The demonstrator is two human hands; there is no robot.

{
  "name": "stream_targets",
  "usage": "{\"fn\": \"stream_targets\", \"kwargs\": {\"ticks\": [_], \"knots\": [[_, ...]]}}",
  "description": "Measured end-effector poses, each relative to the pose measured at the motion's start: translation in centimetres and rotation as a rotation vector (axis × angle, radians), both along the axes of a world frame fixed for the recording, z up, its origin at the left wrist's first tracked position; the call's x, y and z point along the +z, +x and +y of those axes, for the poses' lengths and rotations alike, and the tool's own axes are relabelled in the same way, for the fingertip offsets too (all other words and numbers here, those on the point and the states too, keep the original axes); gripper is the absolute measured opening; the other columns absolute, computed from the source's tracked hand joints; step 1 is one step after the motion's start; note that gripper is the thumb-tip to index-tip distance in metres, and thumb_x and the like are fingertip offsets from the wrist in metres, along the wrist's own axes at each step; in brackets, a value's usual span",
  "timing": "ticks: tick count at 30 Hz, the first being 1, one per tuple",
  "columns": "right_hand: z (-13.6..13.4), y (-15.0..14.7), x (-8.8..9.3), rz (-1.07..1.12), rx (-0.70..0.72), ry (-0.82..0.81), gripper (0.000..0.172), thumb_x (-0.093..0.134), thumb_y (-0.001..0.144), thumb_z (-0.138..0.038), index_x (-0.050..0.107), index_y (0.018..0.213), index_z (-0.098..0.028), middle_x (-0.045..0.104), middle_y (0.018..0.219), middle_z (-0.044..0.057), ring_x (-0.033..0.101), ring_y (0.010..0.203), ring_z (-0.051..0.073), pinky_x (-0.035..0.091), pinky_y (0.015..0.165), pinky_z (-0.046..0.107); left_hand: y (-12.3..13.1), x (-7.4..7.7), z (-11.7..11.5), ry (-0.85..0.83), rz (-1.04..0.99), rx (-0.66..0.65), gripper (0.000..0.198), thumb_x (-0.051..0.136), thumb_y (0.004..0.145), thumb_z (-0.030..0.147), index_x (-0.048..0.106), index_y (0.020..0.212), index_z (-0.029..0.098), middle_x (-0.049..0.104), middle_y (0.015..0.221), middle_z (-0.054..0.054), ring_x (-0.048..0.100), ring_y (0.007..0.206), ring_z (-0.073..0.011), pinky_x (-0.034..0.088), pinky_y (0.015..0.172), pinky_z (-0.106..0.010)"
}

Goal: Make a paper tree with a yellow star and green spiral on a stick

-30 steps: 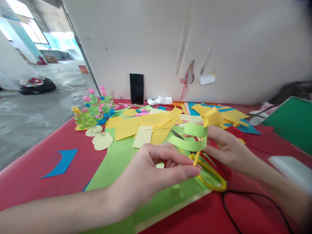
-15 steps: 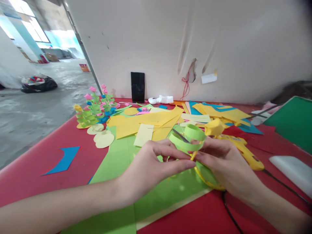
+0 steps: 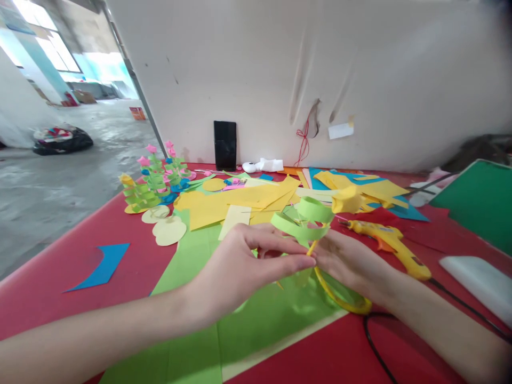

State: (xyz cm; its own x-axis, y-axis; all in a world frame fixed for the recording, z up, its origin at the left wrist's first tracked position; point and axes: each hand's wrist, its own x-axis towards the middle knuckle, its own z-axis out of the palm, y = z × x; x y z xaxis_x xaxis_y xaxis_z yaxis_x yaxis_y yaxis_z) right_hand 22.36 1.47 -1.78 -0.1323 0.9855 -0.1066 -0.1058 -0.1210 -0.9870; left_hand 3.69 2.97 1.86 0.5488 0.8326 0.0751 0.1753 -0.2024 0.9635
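My left hand (image 3: 256, 266) is closed, its thumb and forefinger pinching a thin yellow strip (image 3: 312, 247). Curled green paper bands (image 3: 300, 228) stand just above those fingertips. To their right is a folded yellow paper piece (image 3: 347, 200), blurred; whether it joins the bands is unclear. My right hand (image 3: 352, 261) lies close against the bands from the right, its fingers mostly hidden behind them. Below its palm curves a yellow loop (image 3: 346, 305), like a scissors handle. Green paper sheets (image 3: 256, 341) lie underneath on the red table.
A yellow glue gun (image 3: 394, 242) with a black cord lies at right, beside a white block (image 3: 476, 282). Small paper plants (image 3: 156, 181) stand at left. Yellow paper (image 3: 224, 202), a black phone (image 3: 225, 145) and a blue scrap (image 3: 104, 266) are about.
The green bands have shifted slightly left and the yellow folded piece slightly up. A dark blade seen inside the bands is out of sight. My right fingers have slipped further behind the bands.
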Motion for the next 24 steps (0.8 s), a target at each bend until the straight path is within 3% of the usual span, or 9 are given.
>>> {"fn": "stream_targets", "kwargs": {"ticks": [6,10,15,20,24], "knots": [[-0.7,-0.3,1.2,0.251,0.094,-0.194,0.013,0.066,0.074,-0.033,0.069,0.072,-0.021,0.061,0.071,-0.001,0.053,0.062,0.007,0.045,0.057,0.017,-0.1,-0.1,0.3,0.025,-0.014,0.042,0.009,0.069,0.070,0.029,0.075,0.071,0.021,0.057,0.059,0.001,0.045,0.056,-0.0094,0.036,0.049,-0.020],[-1.2,-0.4,1.8,0.326,0.075,-0.223,0.010,0.071,0.069,-0.029,0.067,0.072,-0.020,0.053,0.061,-0.004,0.044,0.049,0.003,0.037,0.042,0.012,-0.1,-0.2,0.5,0.025,-0.020,0.048,0.012,0.069,0.071,0.030,0.074,0.070,0.020,0.059,0.062,0.001,0.045,0.057,-0.0092,0.037,0.052,-0.022],[-2.1,-1.0,2.1,0.355,0.065,-0.217,0.014,0.075,0.065,-0.027,0.065,0.071,-0.020,0.048,0.054,-0.005,0.039,0.041,0.002,0.030,0.035,0.011,-0.1,-0.1,0.6,0.038,-0.047,0.048,0.013,0.067,0.074,0.025,0.072,0.064,0.018,0.056,0.061,0.001,0.044,0.059,-0.0087,0.036,0.055,-0.021],[-2.8,-1.5,2.0,0.367,0.019,-0.149,0.008,0.074,0.067,-0.024,0.066,0.067,-0.021,0.051,0.051,-0.005,0.043,0.045,0.003,0.035,0.040,0.011,0.1,-0.2,0.3,-0.013,-0.067,0.039,0.014,0.066,0.074,0.023,0.071,0.063,0.017,0.053,0.060,0.002,0.044,0.057,-0.0073,0.035,0.051,-0.019],[-2.9,-1.7,1.8,0.356,-0.049,-0.118,0.011,0.078,0.063,-0.024,0.067,0.066,-0.022,0.052,0.054,-0.006,0.042,0.047,0.001,0.036,0.045,0.009,0.2,-0.6,0.2,-0.082,-0.108,0.004,0.009,0.066,0.073,0.021,0.073,0.068,0.017,0.059,0.067,0.000,0.051,0.062,-0.0084,0.040,0.052,-0.017]]}}
